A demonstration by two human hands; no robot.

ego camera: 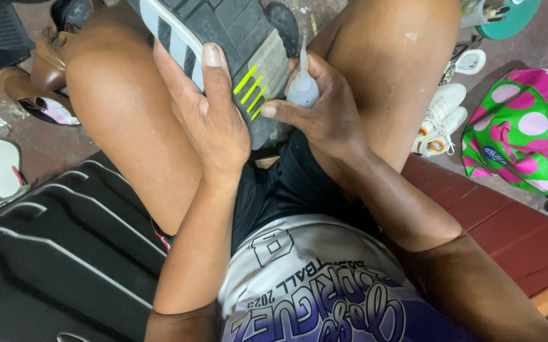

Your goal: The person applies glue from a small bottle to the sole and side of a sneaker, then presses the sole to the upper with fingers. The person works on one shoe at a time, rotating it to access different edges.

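Both hands work a shoe (223, 31) held sole-up between bare knees at top centre of the frame. Left hand (214, 120) is clamped along the shoe's side edge, thumb pressed flat on the dark grey sole beside yellow-green stripes, fingers wrapped under and out of sight. Right hand (328, 111) is closed around a small translucent bottle (302, 85), its thin nozzle pointing up and lying close to the sole's edge; whether the tip touches cannot be told. Left forearm rises straight from the lower centre, wrist bent slightly back; right forearm comes in from the lower right, wrist cocked inward so the two hands sit just beside each other. The shoe looks light and fairly stiff through the sole, with a grippy tread, so the side edge seems the sound place to hold it. The bottle appears soft and squeezable, probably slick if any contents leak, and best pinched at its belly. A white and purple jersey (312, 285) fills the bottom centre, a black ribbed case (52, 253) the lower left. White sneakers (442, 117) and a green and pink dotted bag (521, 133) lie at right, a sandal (1, 168) at left.
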